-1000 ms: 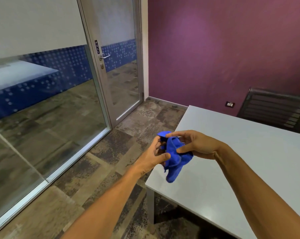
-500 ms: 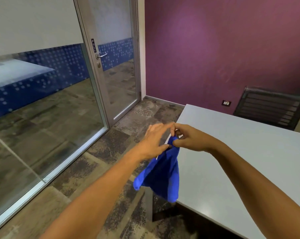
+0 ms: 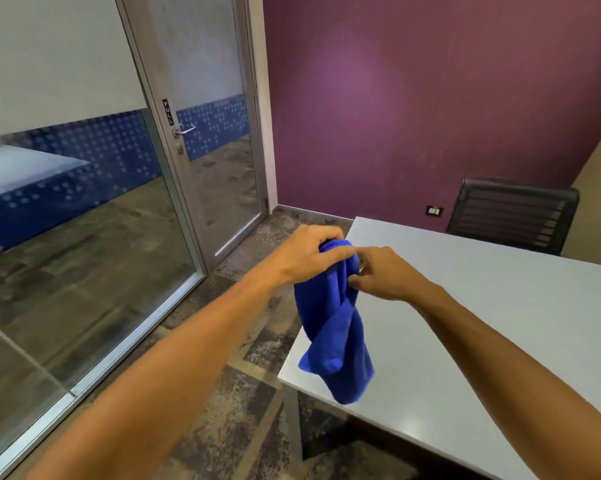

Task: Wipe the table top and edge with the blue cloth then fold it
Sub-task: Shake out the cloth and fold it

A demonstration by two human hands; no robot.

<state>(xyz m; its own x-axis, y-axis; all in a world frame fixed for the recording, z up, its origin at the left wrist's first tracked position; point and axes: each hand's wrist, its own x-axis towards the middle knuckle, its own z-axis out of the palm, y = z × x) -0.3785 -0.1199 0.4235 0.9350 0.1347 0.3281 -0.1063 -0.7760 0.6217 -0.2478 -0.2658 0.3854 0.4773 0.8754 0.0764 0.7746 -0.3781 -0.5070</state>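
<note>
1. blue cloth (image 3: 335, 323) hangs in the air over the near-left corner of the table (image 3: 500, 323); top bunched, body twisted, lower end loose and not resting on the top as far as I can tell
2. your left hand (image 3: 313, 254) grips the bunched top of the cloth, fingers curled over it; that hand carries the weight
3. your right hand (image 3: 385, 275) is at the cloth just beside the left; fingers bent, tips touching the fabric; whether it actually pinches a fold I cannot tell
4. table top looks plain and grey; no streaks or wet marks visible, so nothing shows whether top or edge got wiped
5. my read: cloth is off the surface and being sorted between both hands; either prep before wiping or the start of the fold; cloth is clearly not folded yet, so the fold is left at minimum
6. further out: dark chair (image 3: 513, 213) at the far side, glass door (image 3: 202, 133) to the left, purple wall (image 3: 413, 98) behind
</note>
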